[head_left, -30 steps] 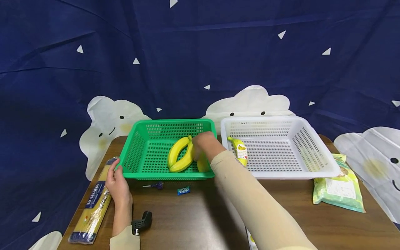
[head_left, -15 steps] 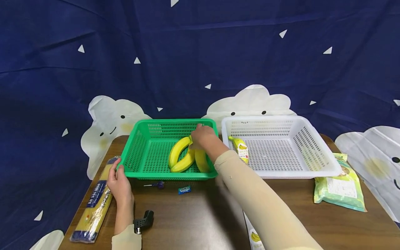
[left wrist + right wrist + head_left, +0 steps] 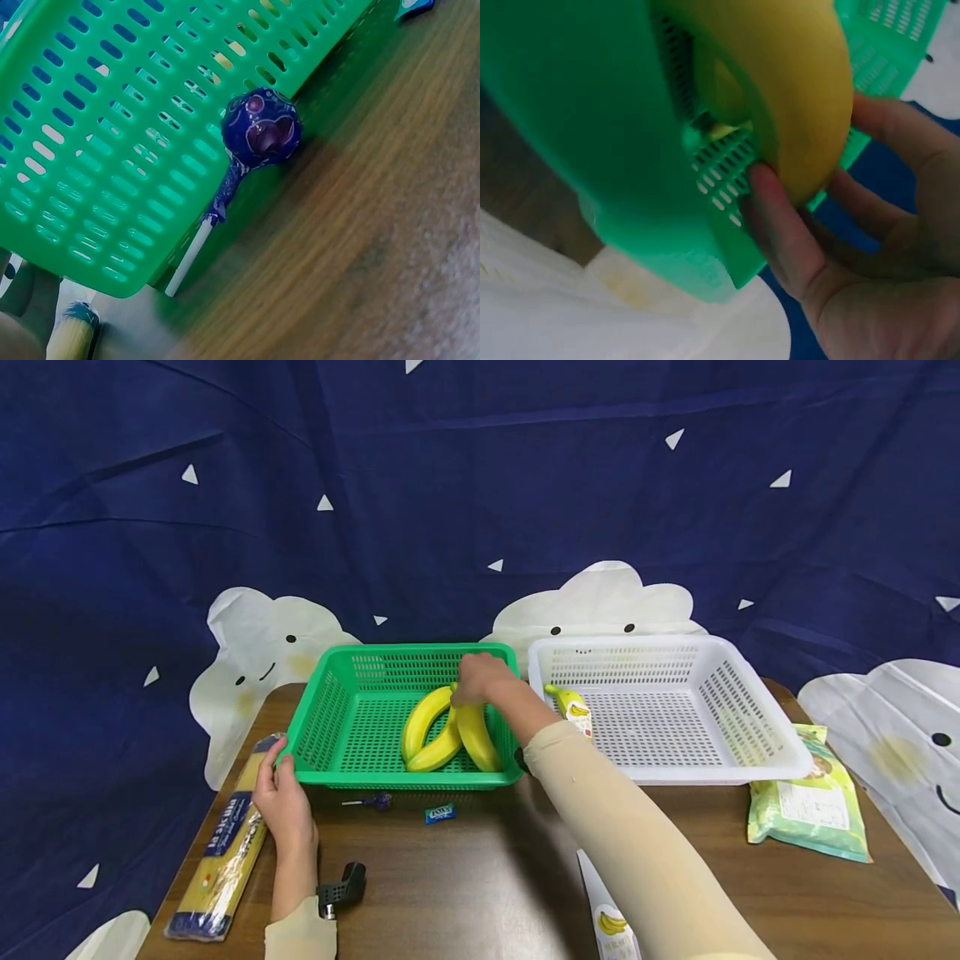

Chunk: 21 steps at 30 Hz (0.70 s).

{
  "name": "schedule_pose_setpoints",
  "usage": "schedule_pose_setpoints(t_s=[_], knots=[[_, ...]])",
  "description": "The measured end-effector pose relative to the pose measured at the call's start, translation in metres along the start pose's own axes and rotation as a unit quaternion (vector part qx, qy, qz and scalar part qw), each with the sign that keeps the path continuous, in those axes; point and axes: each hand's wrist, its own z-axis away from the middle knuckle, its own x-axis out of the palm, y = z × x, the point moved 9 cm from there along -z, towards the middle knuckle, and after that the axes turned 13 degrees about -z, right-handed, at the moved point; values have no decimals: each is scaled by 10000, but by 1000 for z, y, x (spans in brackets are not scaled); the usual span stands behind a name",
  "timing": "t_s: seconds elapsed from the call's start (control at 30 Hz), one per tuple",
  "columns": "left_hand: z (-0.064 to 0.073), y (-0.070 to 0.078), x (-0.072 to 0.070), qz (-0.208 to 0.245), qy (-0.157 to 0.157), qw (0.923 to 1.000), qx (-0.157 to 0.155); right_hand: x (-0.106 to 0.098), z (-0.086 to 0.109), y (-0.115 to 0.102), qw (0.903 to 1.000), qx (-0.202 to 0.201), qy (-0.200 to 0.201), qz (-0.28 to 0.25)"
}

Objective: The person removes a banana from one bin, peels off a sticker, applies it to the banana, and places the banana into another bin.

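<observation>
Nearest us on the table (image 3: 450, 902): white strip (image 3: 611, 920) with a banana print, partly under the right sleeve (image 3: 637, 852). Black gadget (image 3: 343, 890) at the left wrist. Pasta pack (image 3: 225, 843), yellow with navy bands, lies along the left side. Blue candy (image 3: 440, 813) and purple lollipop (image 3: 380, 801) sit just in front of the green basket (image 3: 420, 777).

Left hand (image 3: 283, 806) is at that basket's near left corner, thumb apart from fingers; we can't tell if it grips.

Three bananas in the green basket, right half. Held banana (image 3: 477, 745) is the rightmost: yellow, plump, smooth, gently curved, leaning with its lower end toward the front right corner. Right wrist view shows it darker gold with a soft ridge. We can't tell if the lower end touches the basket floor. Right hand (image 3: 483, 679) has its upper end, thumb one side, fingers the other, spread only as wide as the fruit.

Left banana (image 3: 422, 725) and middle banana (image 3: 438, 752), same yellow, curve around a gap, lower ends together; the right hand partly hides their tops.

White basket (image 3: 645, 727) is beside, labelled banana (image 3: 573, 708) at its left end. Green bag (image 3: 810, 814) by its near right corner. Behind: navy cloth (image 3: 525, 460), white clouds.
</observation>
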Motion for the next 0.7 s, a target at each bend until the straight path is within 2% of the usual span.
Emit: schedule_pose_setpoints(t_s=[0.13,0.4,0.6,0.7], knots=[[0,0,1,-24,-12,10000,23,-5,2,-3,9983,-261,210,-476],[13,19,0,-63,-92,9999,56,-11,10,-2,9943,-580,345,-831],[5,8,-1,-120,-111,9998,132,-25,16,2,9890,-820,613,-1072],[3,5,-1,-113,-64,9998,126,-31,21,5,9853,-907,592,-1319]])
